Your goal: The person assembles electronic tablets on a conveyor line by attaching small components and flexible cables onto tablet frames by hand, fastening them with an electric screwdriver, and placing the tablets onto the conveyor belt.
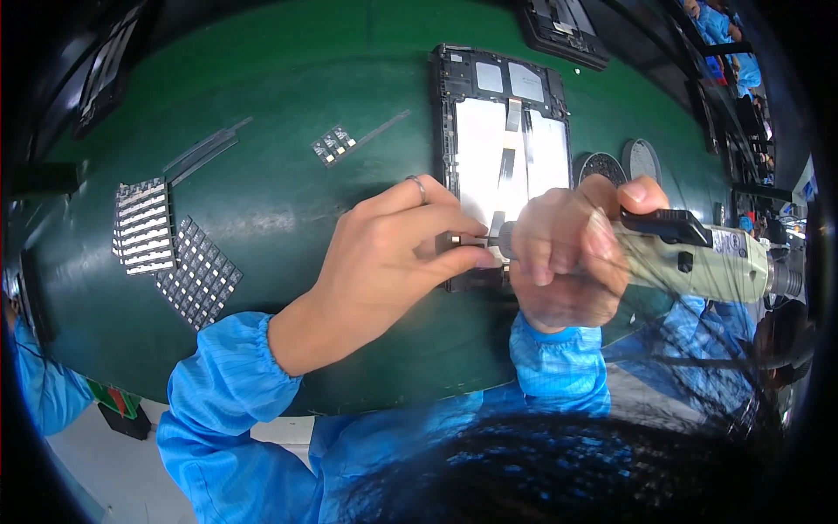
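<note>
Left hand (393,253) pinching, fingertips together — right hand (567,253) seemingly fisted, thumb up.

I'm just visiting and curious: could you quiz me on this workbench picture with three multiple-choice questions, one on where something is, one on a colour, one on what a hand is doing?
1. Where do the sheets of small square parts lie?
A. left of the hands
B. on the opened device
C. right of the driver

2. What colour is the table mat?
A. red
B. green
C. white

3. What is the right hand doing?
A. resting flat
B. gripping an electric screwdriver
C. holding a cup

Answers:
1 A, the sheets sit at the left side of the mat.
2 B, the mat is dark green.
3 B, its fingers wrap the tool, whose tip points toward the left hand at the lower edge of the opened tablet.
</note>
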Demonstrator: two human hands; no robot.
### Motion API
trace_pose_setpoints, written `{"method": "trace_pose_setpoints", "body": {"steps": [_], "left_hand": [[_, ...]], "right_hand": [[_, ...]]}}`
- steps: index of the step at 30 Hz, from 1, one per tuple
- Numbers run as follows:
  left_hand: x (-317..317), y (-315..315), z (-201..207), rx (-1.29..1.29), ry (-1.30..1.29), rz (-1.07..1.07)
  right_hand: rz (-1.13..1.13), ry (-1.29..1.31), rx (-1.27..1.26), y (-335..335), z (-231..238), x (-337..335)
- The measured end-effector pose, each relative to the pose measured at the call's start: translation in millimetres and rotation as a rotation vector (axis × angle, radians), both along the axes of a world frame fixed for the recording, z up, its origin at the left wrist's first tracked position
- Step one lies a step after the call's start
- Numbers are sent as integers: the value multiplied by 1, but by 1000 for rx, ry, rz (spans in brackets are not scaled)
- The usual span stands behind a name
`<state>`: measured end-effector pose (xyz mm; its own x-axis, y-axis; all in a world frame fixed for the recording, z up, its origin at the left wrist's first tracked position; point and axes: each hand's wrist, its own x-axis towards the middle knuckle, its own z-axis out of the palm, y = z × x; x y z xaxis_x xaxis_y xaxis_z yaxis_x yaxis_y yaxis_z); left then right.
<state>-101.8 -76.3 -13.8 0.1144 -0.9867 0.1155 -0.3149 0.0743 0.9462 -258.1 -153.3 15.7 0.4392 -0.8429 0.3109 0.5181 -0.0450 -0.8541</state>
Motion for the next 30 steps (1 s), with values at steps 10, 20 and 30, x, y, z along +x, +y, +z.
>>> {"method": "trace_pose_setpoints", "body": {"steps": [10, 20, 30], "left_hand": [[20, -6, 3, 408, 289, -62], [11, -11, -13, 353, 362, 29], [18, -12, -4, 449, 301, -46]], "right_hand": [[-170, 67, 27, 1, -6, 3], [-28, 202, -108, -12, -15, 24], [-63, 346, -242, -11, -18, 21]]}}
